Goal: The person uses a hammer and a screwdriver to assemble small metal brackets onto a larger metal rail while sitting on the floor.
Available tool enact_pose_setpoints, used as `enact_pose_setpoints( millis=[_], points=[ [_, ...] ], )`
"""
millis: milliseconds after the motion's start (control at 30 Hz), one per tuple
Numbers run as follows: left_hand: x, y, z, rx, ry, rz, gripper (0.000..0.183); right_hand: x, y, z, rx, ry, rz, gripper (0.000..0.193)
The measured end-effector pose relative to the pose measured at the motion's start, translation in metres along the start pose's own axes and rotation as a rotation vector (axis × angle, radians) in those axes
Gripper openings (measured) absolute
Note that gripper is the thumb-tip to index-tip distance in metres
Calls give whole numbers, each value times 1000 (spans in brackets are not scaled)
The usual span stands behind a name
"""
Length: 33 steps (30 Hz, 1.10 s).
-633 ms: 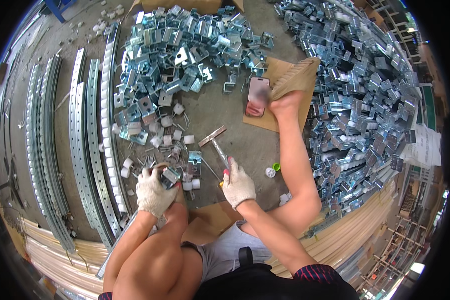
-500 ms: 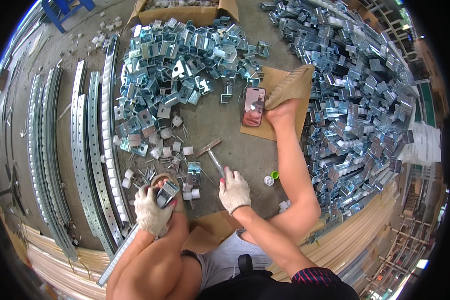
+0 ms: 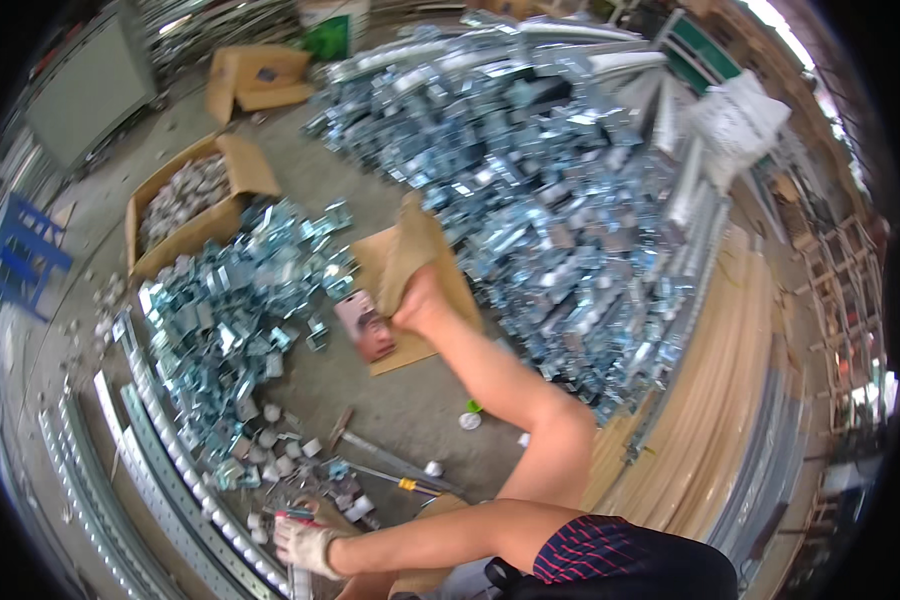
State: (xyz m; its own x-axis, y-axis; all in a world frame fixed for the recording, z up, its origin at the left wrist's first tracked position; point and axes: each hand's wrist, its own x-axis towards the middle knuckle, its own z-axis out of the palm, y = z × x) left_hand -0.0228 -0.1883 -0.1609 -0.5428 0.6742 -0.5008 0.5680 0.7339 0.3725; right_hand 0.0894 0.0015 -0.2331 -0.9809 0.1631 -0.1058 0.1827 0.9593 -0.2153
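Observation:
My right hand (image 3: 305, 545), in a white work glove, reaches left across my lap to the small loose metal parts (image 3: 270, 440) on the concrete floor. Its fingers curl over something with a reddish edge, too small to identify. A hammer (image 3: 370, 445) and a yellow-marked screwdriver (image 3: 395, 482) lie just above the hand. My left hand is out of sight. My bare right leg (image 3: 510, 380) stretches forward, with the foot resting on a sheet of cardboard (image 3: 410, 345) beside a phone (image 3: 363, 325).
A heap of zinc-plated brackets (image 3: 230, 310) lies at the left and a far bigger one (image 3: 560, 200) at the right. An open carton (image 3: 225, 215) holds small parts. Perforated steel strips (image 3: 160, 480) run along the lower left, wooden slats (image 3: 690, 400) at the right.
The view has swung up and rightward. My right hand has left the hammer and gone to the small parts at lower left. The left hand with its bracket has dropped out of view.

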Motion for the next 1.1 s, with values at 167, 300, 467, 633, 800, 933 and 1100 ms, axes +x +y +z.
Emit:
enact_pose_setpoints(
  millis=[167, 300, 467, 633, 800, 933, 1100],
  points=[
    [-31, 121, -108, 207, -70, 101, 45, 21, 35, -67, -13, -486, 117, 53],
    [-25, 139, -155, 446, -40, 287, 35, -46, 103, -69, 634, -334, -131, 65],
    [13, 181, -173, 562, 294, 1069, 29, -178, 66, -150, 856, -69, 381, 57],
    [-7, 236, -162, 146, 638, 1345, 37, -247, 46, -141, 1285, 511, 602, 54],
    [8, 222, -137, -82, 439, 1112, 45, -326, 74, -238, 1324, 756, 1006, 39],
    [25, 179, -137, 60, 466, 940, 36, -348, 126, -321, 1465, 1479, 1002, 41],
    [28, 107, -113, 126, 248, 456, 31, -416, 202, -343, 1116, 1731, 1075, 38]
  ],
)
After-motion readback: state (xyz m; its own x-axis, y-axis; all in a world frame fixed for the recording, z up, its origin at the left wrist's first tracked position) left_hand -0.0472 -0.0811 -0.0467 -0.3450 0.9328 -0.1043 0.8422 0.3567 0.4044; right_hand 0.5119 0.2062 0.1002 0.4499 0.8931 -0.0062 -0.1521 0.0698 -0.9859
